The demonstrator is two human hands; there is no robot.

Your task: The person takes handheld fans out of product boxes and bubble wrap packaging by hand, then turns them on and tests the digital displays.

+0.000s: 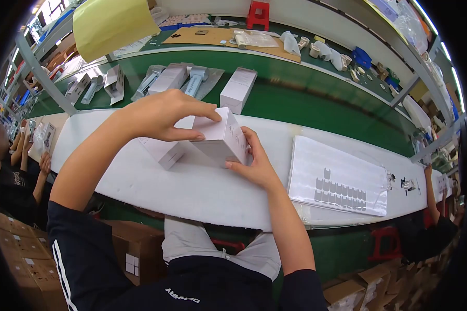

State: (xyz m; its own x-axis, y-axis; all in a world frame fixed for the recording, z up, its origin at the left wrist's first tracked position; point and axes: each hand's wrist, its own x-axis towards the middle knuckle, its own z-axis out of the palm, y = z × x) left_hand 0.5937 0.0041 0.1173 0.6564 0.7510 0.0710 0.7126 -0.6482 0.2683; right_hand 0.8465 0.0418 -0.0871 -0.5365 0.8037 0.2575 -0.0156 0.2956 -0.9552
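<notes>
Above the white work table (pixel 135 181), a white carton box (pixel 225 135) is tilted between my two hands. My left hand (pixel 174 114) grips it from the upper left, thumb and fingers closed on its top edges. My right hand (pixel 257 163) holds the lower right side, thumb along the bottom edge and fingers behind. A second white carton box (pixel 163 151) lies on the table just left of the held one, partly covered by my left hand. To the right rests a stack of sheets (pixel 306 176) with rows of grey labels.
Beyond the table runs a green belt (pixel 296 109) carrying several boxes, including an upright white box (pixel 238 89), and a light-blue device (pixel 196 80) in plastic. Metal posts (pixel 46 75) flank the table. Co-workers sit at left (pixel 15 176) and right (pixel 430 228). Cartons (pixel 135 241) stand below.
</notes>
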